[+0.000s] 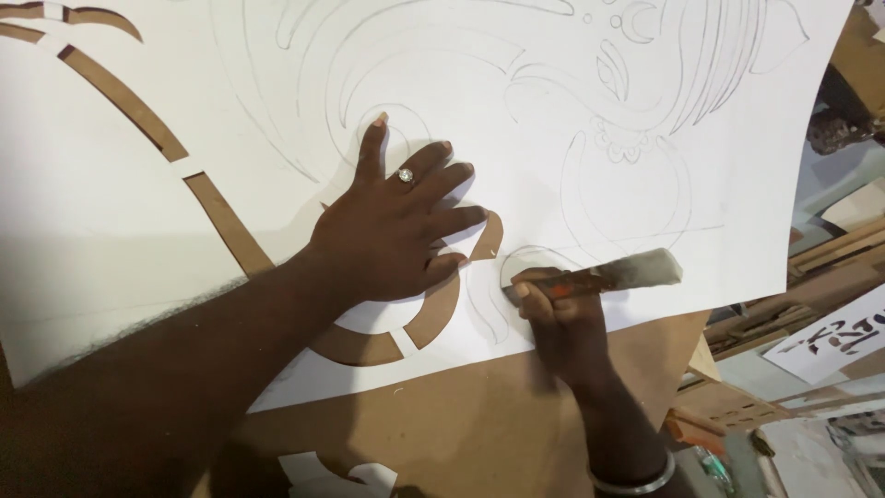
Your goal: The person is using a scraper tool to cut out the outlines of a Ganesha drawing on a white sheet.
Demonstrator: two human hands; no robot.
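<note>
A large white sheet (516, 138) with pencil-drawn curved ornament lines lies on a brown board (461, 433). Several curved strips are cut out of it, showing brown beneath. My left hand (401, 226), with a ring on one finger, presses flat on the sheet with fingers spread, beside a cut-out curve (433, 318). My right hand (558, 318) grips a cutting tool (613, 274) with an orange and pale wrapped handle, its tip touching the sheet at a pencilled curve near the lower edge. A metal bangle (636, 481) circles my right wrist.
White paper scraps (336, 475) lie on the board near the bottom. At the right, wooden strips (830, 249), a white sheet with black markings (830, 341) and other clutter sit below the board's edge.
</note>
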